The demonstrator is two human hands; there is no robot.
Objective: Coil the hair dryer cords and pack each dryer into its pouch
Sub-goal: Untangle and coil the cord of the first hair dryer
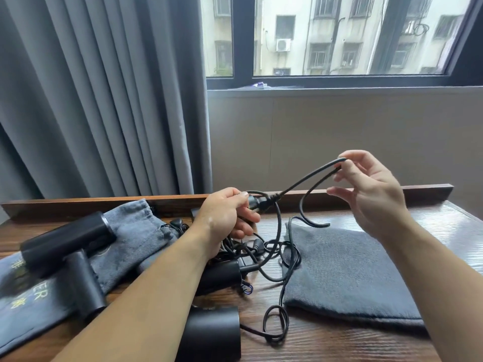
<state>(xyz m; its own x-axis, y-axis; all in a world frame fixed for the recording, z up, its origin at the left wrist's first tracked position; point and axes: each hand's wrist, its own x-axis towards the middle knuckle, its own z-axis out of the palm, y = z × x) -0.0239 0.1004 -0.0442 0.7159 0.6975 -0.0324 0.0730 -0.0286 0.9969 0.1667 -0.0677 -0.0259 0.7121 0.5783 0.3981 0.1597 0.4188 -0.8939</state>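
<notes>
I am looking down at the wooden table (339,343), where a dark pouch (347,270) is lying flat on the right and a lighter grey pouch (136,231) is lying on the left under a black hair dryer (65,244). A second dryer (211,333) is sitting at the near edge. The black cord (308,177) is lying tangled between the pouches and rising off the table. The left hand (222,215) is gripping its plug (257,202), fingers curled round it; the right hand (373,194) is pinching a bend of cord between thumb and forefinger, its other fingers hanging loose.
</notes>
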